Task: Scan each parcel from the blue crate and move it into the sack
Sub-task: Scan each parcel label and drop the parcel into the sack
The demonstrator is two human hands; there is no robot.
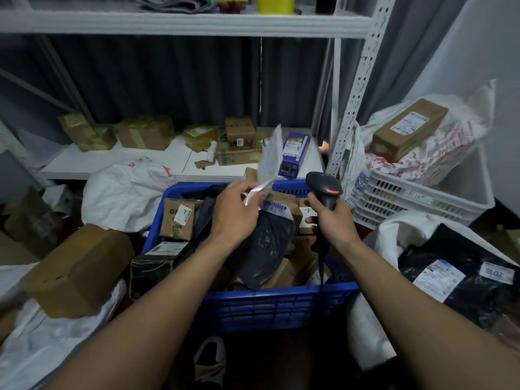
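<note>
A blue crate [270, 308] sits in front of me, filled with brown boxes and dark plastic mailers. Above it, my left hand [235, 213] pinches the lower corner of a thin clear-white plastic parcel [270, 156] that stands upright. My right hand [332, 220] grips a black handheld scanner [325, 191]; its red window is lit and its cable hangs down into the crate. A white sack [394, 235] at my right holds black parcels with white labels [461, 280].
A white crate [422, 201] with a sack and a brown box stands at the back right. More boxes lie on the low white shelf [168, 161]. A large carton [78, 271] and white sacks are on the left. A metal rack post [354, 88] rises right of centre.
</note>
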